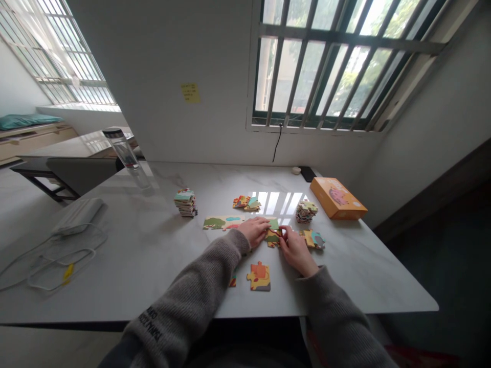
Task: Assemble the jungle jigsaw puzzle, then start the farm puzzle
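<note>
My left hand (254, 229) lies with fingers bent on a joined strip of coloured puzzle pieces (223, 222) in the middle of the white table (146, 255). My right hand (296, 249) pinches a green and orange puzzle piece (273, 237) and holds it against that strip, close to my left fingertips. Just right of my right hand lie joined pieces (314, 238). A loose orange and yellow piece (260, 276) lies near the front edge between my forearms. Another piece (233, 280) peeks out from under my left sleeve.
Two stacks of pieces (186, 202) (306, 211) and a small loose pile (246, 203) lie behind my hands. An orange puzzle box (337, 198) sits at the right rear. A clear bottle (126, 153) stands at the far left, a grey power brick with white cables (76, 217) at the left.
</note>
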Demonstrator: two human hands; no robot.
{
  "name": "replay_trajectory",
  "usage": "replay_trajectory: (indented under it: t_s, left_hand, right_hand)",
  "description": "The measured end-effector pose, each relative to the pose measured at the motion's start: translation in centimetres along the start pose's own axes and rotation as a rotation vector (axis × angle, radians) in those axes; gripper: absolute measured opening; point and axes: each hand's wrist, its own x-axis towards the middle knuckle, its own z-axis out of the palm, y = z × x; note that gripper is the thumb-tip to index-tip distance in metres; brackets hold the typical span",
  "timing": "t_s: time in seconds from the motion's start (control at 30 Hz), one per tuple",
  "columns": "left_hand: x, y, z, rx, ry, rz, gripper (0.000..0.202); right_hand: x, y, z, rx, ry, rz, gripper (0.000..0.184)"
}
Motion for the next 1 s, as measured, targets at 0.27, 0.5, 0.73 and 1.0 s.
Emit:
replay_trajectory:
  t_s: [0.27,0.5,0.73,1.0]
  left_hand:
    - [-0.7,0.2,0.3,0.029,-0.011,-0.028,0.030]
    - [-0.9,0.0,0.6,0.022,-0.003,0.003,0.030]
    - [-1.0,-0.2,0.7,0.005,-0.008,-0.004,0.033]
    - [-1.0,-0.3,0.7,-0.027,-0.005,-0.001,0.032]
  right_hand:
    - [-0.5,-1.1,-0.4,-0.168,0.020,-0.079,0.024]
    - [-1.4,-1.8,-0.7,-0.207,-0.011,-0.155,0.030]
    - [-1.0,-1.4,-0.2,-0.232,0.018,-0.141,0.028]
    - [-1.2,-1.8,-0.6,-0.256,-0.005,-0.158,0.028]
